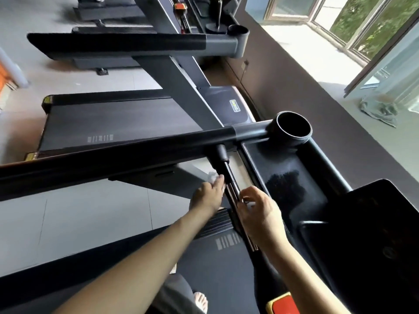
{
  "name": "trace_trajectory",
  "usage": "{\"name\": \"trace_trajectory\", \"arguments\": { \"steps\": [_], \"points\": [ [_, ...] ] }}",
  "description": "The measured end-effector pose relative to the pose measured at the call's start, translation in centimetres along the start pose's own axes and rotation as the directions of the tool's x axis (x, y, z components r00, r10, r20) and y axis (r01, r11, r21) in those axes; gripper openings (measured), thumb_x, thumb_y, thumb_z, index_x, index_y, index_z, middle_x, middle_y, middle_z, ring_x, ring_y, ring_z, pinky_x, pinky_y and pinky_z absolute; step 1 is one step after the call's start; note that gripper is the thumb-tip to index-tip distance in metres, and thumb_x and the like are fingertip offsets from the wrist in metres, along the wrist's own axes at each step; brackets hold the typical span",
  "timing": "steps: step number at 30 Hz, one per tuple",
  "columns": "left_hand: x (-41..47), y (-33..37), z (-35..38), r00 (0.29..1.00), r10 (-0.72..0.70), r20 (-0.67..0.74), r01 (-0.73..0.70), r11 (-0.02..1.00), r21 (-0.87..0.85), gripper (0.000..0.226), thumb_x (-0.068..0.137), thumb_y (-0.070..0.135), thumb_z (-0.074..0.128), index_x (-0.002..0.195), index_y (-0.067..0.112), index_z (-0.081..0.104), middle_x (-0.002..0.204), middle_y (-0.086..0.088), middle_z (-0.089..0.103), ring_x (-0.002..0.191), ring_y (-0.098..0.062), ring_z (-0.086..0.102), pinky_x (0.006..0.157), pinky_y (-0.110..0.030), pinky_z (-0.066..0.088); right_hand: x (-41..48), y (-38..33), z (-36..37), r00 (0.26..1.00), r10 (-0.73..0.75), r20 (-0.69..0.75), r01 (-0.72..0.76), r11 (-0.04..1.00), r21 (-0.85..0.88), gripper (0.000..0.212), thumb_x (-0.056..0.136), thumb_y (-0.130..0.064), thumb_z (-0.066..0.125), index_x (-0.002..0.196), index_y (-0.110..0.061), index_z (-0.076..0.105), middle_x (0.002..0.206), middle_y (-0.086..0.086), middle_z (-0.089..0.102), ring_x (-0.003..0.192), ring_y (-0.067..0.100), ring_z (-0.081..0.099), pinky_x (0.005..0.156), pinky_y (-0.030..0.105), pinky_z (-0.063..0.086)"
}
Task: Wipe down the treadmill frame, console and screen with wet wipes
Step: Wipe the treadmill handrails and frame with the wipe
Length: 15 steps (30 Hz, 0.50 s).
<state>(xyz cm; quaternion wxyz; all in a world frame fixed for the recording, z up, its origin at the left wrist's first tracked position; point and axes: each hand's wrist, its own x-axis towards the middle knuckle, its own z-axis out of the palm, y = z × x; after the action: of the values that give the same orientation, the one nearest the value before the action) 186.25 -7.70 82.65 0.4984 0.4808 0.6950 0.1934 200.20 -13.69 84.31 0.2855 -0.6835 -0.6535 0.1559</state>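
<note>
Rod (231, 177) between left hand (209, 196) (with wipe (211, 177)) and right hand (258, 214), axis slanting up-left.

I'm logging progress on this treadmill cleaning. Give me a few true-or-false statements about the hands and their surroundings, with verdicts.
1. The left hand holds a white wipe at the thin bar. True.
2. The right hand rests on the screen. False: it grips the thin bar, beside the console tray.
3. The cup holder has a bottle in it. False: nothing shows inside it.
4. A second treadmill stands beyond the handrail. True.
5. A grey cloth lies on the floor near the window. True.
</note>
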Motion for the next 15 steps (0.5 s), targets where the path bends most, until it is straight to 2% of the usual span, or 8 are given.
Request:
{"name": "trace_trajectory", "arguments": {
  "steps": [2, 3, 5, 7, 9, 12, 14, 15],
  "points": [
    [0.8, 1.2, -1.7, 0.998, 0.035, 0.057, -0.033, 0.999, -0.027, 0.061, 0.101, 0.061, 0.043, 0.124, 0.01, 0.069, 0.127, -0.02, 0.066, 0.115, -0.033, 0.061, 0.091, -0.034, 0.045, 1.1, -0.8, 0.2, 0.999, -0.016, -0.03, 0.016, 1.0, -0.015, 0.026, 0.085, -0.023, 0.073, 0.109, -0.024, 0.064, 0.101, -0.009, 0.061, 0.08, 0.009, 0.062, 0.069, 0.023, 0.045],
    [0.8, 1.8, -2.3, 0.993, 0.041, 0.115, -0.033, 0.997, -0.071, 0.059, 0.097, 0.062, 0.047, 0.12, 0.013, 0.071, 0.118, -0.019, 0.069, 0.102, -0.029, 0.061, 0.081, -0.033, 0.044, 1.6, -1.3, 0.3, 0.999, -0.04, -0.014, 0.039, 0.999, -0.026, 0.033, 0.086, -0.026, 0.074, 0.117, -0.025, 0.062, 0.105, -0.007, 0.059, 0.08, 0.01, 0.062, 0.07, 0.027, 0.05],
    [0.6, 2.9, -3.5, 0.961, 0.019, 0.277, 0.027, 0.986, -0.163, 0.045, 0.096, 0.058, 0.046, 0.098, 0.02, 0.07, 0.085, -0.01, 0.067, 0.072, -0.019, 0.05, 0.062, -0.03, 0.034, 3.0, -2.3, 0.9, 0.995, -0.079, 0.058, 0.079, 0.997, -0.008, 0.049, 0.086, -0.034, 0.074, 0.132, -0.026, 0.059, 0.107, -0.006, 0.057, 0.078, 0.013, 0.063, 0.068, 0.037, 0.056],
    [0.6, 3.7, -5.0, 0.887, 0.021, 0.461, 0.138, 0.941, -0.309, 0.037, 0.102, 0.045, 0.038, 0.083, 0.022, 0.061, 0.068, -0.001, 0.058, 0.058, -0.014, 0.044, 0.058, -0.029, 0.032, 4.3, -3.0, 1.6, 0.99, -0.112, 0.081, 0.109, 0.993, 0.042, 0.059, 0.087, -0.046, 0.07, 0.139, -0.023, 0.057, 0.107, -0.005, 0.059, 0.078, 0.013, 0.063, 0.067, 0.034, 0.056],
    [1.2, 4.5, -6.7, 0.789, 0.047, 0.613, 0.286, 0.855, -0.434, 0.035, 0.099, 0.036, 0.037, 0.083, 0.018, 0.062, 0.074, -0.005, 0.062, 0.062, -0.016, 0.055, 0.072, -0.033, 0.047, 5.5, -3.6, 2.2, 0.99, -0.13, 0.051, 0.128, 0.991, 0.047, 0.049, 0.092, -0.05, 0.063, 0.132, -0.022, 0.063, 0.102, -0.007, 0.059, 0.078, 0.013, 0.063, 0.065, 0.031, 0.053],
    [2.6, 5.5, -8.7, 0.715, 0.064, 0.696, 0.358, 0.822, -0.443, 0.033, 0.092, 0.031, 0.038, 0.087, 0.01, 0.063, 0.084, -0.011, 0.063, 0.075, -0.024, 0.061, 0.091, -0.043, 0.053, 7.0, -3.9, 3.4, 0.988, -0.154, -0.007, 0.154, 0.988, 0.011, 0.007, 0.093, -0.028, 0.067, 0.095, -0.022, 0.072, 0.084, -0.008, 0.054, 0.068, 0.014, 0.058, 0.06, 0.038, 0.05],
    [3.3, 5.9, -9.4, 0.773, 0.024, 0.633, 0.321, 0.847, -0.424, 0.032, 0.093, 0.03, 0.04, 0.088, 0.009, 0.063, 0.084, -0.012, 0.065, 0.077, -0.026, 0.063, 0.088, -0.04, 0.053, 8.5, -3.8, 3.8, 0.992, -0.08, -0.094, 0.085, 0.995, 0.045, 0.01, 0.089, -0.02, 0.072, 0.08, -0.017, 0.07, 0.077, -0.007, 0.056, 0.065, 0.013, 0.056, 0.059, 0.039, 0.049],
    [3.8, 6.0, -9.7, 0.833, 0.007, 0.553, 0.264, 0.874, -0.408, 0.032, 0.096, 0.03, 0.042, 0.089, 0.008, 0.065, 0.085, -0.014, 0.07, 0.079, -0.027, 0.066, 0.085, -0.039, 0.053, 9.6, -3.9, 4.0, 0.988, -0.024, -0.154, 0.035, 0.997, 0.072, 0.012, 0.088, -0.018, 0.073, 0.077, -0.015, 0.07, 0.075, -0.005, 0.06, 0.065, 0.015, 0.057, 0.061, 0.039, 0.05]
  ]
}}
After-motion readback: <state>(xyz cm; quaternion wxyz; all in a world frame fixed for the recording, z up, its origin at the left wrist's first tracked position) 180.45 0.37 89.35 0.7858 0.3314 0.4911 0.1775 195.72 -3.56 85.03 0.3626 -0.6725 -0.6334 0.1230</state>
